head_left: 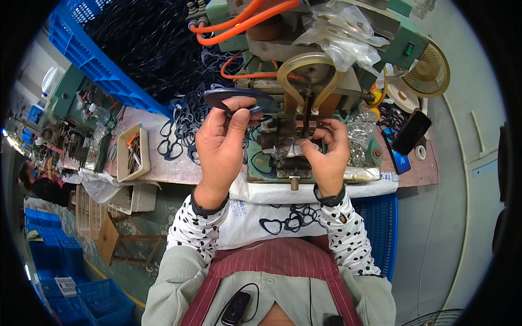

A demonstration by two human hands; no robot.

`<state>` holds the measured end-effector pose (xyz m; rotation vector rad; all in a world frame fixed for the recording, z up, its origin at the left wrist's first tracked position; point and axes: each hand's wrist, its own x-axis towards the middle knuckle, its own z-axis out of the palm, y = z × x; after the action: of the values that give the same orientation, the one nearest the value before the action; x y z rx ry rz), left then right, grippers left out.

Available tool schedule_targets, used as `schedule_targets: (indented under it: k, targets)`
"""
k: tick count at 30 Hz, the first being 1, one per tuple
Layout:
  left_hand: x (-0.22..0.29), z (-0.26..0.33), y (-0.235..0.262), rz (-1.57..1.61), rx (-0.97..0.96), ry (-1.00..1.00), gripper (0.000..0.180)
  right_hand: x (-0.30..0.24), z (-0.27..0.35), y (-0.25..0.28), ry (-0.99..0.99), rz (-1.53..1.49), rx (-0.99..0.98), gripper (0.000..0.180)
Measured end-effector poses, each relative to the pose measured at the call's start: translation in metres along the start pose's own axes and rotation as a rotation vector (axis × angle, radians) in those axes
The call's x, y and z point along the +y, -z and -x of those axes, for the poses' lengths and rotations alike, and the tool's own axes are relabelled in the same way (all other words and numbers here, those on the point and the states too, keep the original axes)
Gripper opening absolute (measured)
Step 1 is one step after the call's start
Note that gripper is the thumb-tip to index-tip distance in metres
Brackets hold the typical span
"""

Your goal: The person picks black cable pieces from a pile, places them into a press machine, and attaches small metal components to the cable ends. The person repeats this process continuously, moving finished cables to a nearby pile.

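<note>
My left hand (220, 144) is raised left of the machine, its thumb and fingers pinching a dark blue eyeglass frame (220, 96) that is seen nearly edge-on. My right hand (330, 155) is at the work area of the green bench machine (265, 173). Its thumb and forefinger are drawn together just below the copper-coloured clamp block (305, 126). What they hold, if anything, is too small to make out. Two thick yellowish hoses (288, 70) curve down to the clamp above this hand.
A blue crate (103, 65) and a heap of dark frames (157, 38) fill the back left. Nearby stands a beige tool tray (134, 152). To the right are small metal parts in plastic (359, 138), a phone (411, 132) and a fan (429, 68). More frames (291, 220) lie on white cloth at my lap.
</note>
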<state>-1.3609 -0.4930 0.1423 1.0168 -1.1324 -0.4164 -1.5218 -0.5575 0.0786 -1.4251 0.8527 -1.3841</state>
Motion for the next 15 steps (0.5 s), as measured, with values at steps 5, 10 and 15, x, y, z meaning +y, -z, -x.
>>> schedule_targets:
  k: [5, 10, 15]
  targets:
    - [-0.017, 0.024, 0.001, -0.323, -0.065, -0.392, 0.023, 0.008, 0.001, -0.002, 0.024, -0.092, 0.009, 0.051]
    - [-0.038, 0.065, -0.022, -0.365, -0.521, -0.746, 0.03, 0.01, -0.009, 0.023, 0.097, 0.149, 0.009, 0.046]
    - [-0.051, 0.061, -0.027, -0.387, -0.641, -0.732, 0.032, 0.052, -0.032, 0.111, 0.299, 0.71, 0.266, 0.03]
